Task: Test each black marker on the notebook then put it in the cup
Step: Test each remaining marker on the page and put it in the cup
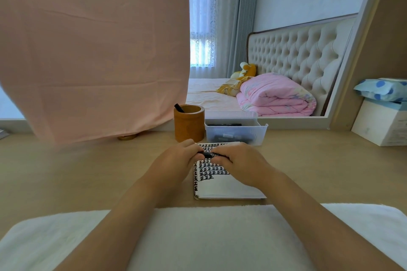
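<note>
A black marker (211,154) lies level between my two hands, just above the open notebook (222,185). My left hand (176,164) grips its left end and my right hand (240,161) grips its right end. The notebook page carries several rows of black test marks on its upper half. Behind it a brown cup (189,124) stands with one black marker (179,108) leaning inside. To the cup's right a clear plastic bin (235,131) holds more black markers (231,138).
A pink cloth (94,50) hangs at the back left over a mirror that reflects a bed. A white box (381,125) with a blue dotted pack on top stands at the far right. A white towel (198,237) lies under my forearms.
</note>
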Motion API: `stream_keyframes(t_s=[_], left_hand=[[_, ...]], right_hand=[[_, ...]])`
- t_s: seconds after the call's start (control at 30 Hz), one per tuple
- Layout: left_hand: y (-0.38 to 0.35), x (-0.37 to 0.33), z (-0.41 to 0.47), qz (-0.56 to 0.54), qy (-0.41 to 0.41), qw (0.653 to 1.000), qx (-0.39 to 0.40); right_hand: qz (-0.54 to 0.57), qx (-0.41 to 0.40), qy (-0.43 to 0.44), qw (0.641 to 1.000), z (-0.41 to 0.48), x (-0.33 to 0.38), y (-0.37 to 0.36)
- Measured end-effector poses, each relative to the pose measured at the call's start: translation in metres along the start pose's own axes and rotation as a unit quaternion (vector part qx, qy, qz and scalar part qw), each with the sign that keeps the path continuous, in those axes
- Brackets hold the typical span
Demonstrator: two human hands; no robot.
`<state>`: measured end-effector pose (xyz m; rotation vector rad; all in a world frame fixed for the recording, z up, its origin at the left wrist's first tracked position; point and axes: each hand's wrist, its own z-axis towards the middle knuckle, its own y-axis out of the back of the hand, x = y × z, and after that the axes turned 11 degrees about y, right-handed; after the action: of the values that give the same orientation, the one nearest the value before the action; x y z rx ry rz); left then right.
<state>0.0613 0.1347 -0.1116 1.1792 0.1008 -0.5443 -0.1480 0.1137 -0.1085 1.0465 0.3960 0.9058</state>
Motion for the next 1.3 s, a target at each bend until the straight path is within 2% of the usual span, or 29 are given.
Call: stream_keyframes(t_s=[0.07,0.13,0.23,0.37,0.47,0.57,0.63,0.7,0.83,1.0,1.17,1.3], left_hand=[[0.003,0.001,0.0,-0.02,0.044,0.999,0.02],[0.007,0.011,-0.001,-0.046,0.093,0.994,0.031],[0.005,0.03,-0.003,-0.034,0.125,0.991,0.032],[-0.003,0.038,-0.003,0.044,0.169,0.984,0.041],[-0.004,0.041,-0.003,0.07,0.18,0.98,0.047],[-0.004,0.037,-0.005,0.076,0.172,0.981,0.049],[0.0,0.025,-0.007,0.055,0.142,0.988,0.018],[0.006,0.009,-0.012,0.002,0.098,0.995,-0.002],[0.012,-0.016,-0.026,-0.056,0.021,0.994,0.091],[0.017,-0.022,-0.029,-0.021,0.004,0.983,0.181],[0.015,-0.019,-0.027,0.0,-0.001,0.979,0.204],[0.014,-0.02,-0.026,0.012,-0.003,0.977,0.211]], right_hand=[[-0.054,-0.017,0.017,0.998,-0.003,-0.004,0.004],[-0.052,-0.028,0.002,0.998,-0.007,-0.011,0.009],[0.035,-0.011,-0.055,0.998,-0.014,-0.018,0.01],[0.137,-0.009,-0.128,0.982,-0.012,-0.015,0.007],[0.27,-0.056,-0.166,0.947,-0.01,-0.004,0.01],[0.354,-0.084,-0.178,0.914,-0.011,0.006,0.014],[0.427,-0.104,-0.198,0.876,-0.011,0.009,0.014],[0.455,-0.112,-0.203,0.86,-0.013,0.01,0.014],[0.399,-0.103,-0.168,0.896,-0.019,0.01,0.011],[0.474,-0.093,-0.218,0.848,-0.016,0.013,0.007],[0.371,-0.072,-0.196,0.905,-0.017,0.017,0.001],[0.343,-0.063,-0.211,0.913,-0.014,0.016,-0.004]])
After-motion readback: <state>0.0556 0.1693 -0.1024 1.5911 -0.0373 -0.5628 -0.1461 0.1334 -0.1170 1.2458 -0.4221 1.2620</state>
